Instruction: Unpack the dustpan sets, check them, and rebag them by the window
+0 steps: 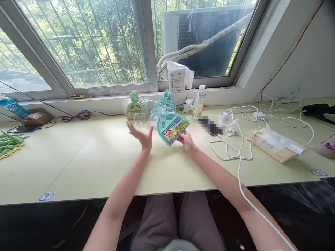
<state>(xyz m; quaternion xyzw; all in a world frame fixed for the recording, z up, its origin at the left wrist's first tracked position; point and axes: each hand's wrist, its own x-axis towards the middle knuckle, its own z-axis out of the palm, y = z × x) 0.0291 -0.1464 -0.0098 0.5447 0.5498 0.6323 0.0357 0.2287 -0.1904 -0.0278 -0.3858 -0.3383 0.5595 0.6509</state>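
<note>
My right hand (185, 139) grips the lower edge of a teal mini dustpan-and-brush set (169, 126) with a colourful label, holding it tilted above the pale desk (104, 164). My left hand (141, 135) hovers just left of it, palm up and fingers spread, holding nothing. Behind them lie a green dustpan set (135, 106) and another teal set (166, 100), both in clear wrappers.
A tissue pack (179, 78) sits on the sill beside a drink bottle (199, 101). White cables (243, 139) and chargers sprawl to the right beside a tissue packet (274, 144). Green beans (9, 141), a phone and a small box lie at the left.
</note>
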